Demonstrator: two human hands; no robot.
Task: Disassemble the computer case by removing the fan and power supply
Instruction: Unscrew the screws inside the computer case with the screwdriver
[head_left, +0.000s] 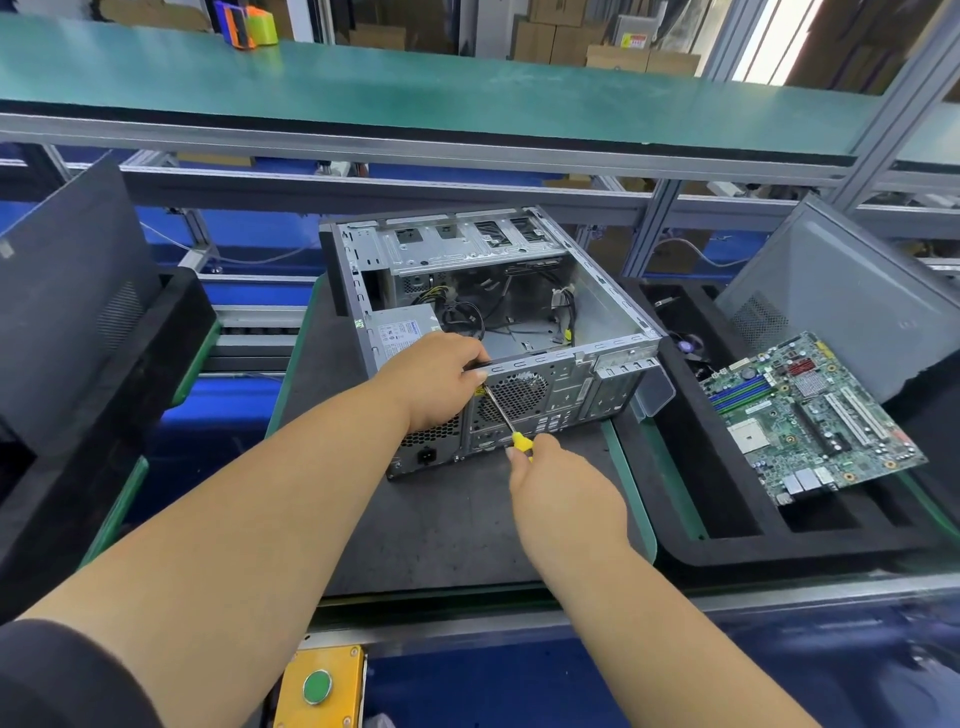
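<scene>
A: What is the step here?

B: A rear-panel screw, I judge. The right hand (563, 493) pinches the yellow handle of the screwdriver (506, 415), whose shaft runs up and left to the back of the computer case (613, 312), near the round fan grille (514, 397). The left hand (434, 382) curls over the top rear edge of the case and grips it.

A: How to do it well?

B: Keep the shaft square to the screw head and press along its line, so the tip does not slip out. The left hand should hold the case against that push; it lies on its side on the table (441, 519) and could slide.

A: Where is the power supply?

B: The power supply (400, 330) sits inside the case at its near left corner, label up, just behind the left hand. Loose cables lie on the case floor beyond it.

A: And the trays?

B: The black foam tray (727, 545) on the right holds a motherboard (810, 415), tilted against its compartments, and behind that a dark fan (688, 345), only partly seen. A grey side panel (831, 291) leans at the tray's far side.
</scene>
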